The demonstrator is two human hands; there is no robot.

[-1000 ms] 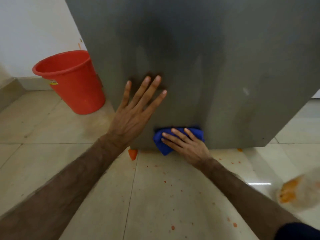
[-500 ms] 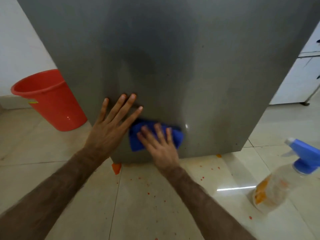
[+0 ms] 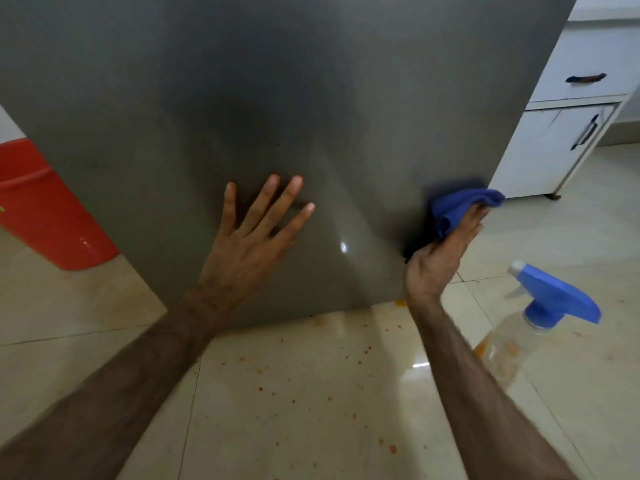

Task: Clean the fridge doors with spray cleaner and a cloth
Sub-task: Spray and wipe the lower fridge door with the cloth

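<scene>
Left hand lies flat, fingers spread, on the fridge door; right hand presses the blue cloth at the door's lower right edge.

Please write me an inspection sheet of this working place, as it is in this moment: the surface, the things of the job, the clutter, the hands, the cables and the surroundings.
Surface: grey fridge door, dull and streaky, one bright glint low down.
Job's things: blue cloth at the door's right edge; spray bottle with blue trigger head standing on the floor, right.
Clutter: orange-red spots scattered over the floor tiles.
Hands: left hand flat on the door, fingers spread; right hand holds the cloth against the edge.
Cables: nothing seen.
Surroundings: red bucket left; white cabinet with dark handles right.
</scene>
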